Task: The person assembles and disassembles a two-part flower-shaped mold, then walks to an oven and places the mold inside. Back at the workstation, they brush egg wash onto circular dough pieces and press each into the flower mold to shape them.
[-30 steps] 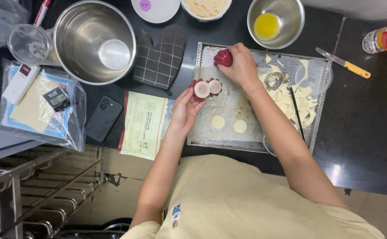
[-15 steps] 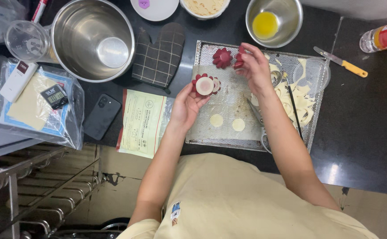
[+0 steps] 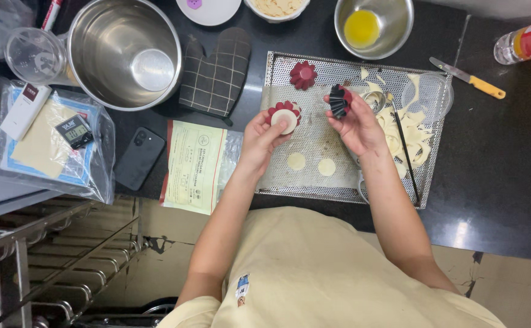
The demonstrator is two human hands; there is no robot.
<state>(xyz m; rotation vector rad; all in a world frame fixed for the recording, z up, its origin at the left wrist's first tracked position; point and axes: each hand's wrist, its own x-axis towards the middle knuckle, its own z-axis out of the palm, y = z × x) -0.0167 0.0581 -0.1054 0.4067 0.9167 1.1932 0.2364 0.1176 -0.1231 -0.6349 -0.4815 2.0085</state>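
Note:
My left hand holds a red fluted tart mould with a round of pale dough laid in it, over the left part of a perforated metal tray. My right hand grips a second fluted mould, dark outside and red inside, tipped on its side above the tray's middle. A third red mould rests upside down on the tray near its far edge. Two small dough rounds lie flat on the tray below my hands.
Dough scraps, a round cutter and a thin dark rod lie on the tray's right side. A checked oven mitt, large steel bowl, phone, printed sheet, bowl of yellow liquid, yellow-handled knife and bottle surround it.
My right hand set one red mould down at the tray's far edge, then picked up another mould and brought it toward the middle. My left hand kept its dough-lined mould.

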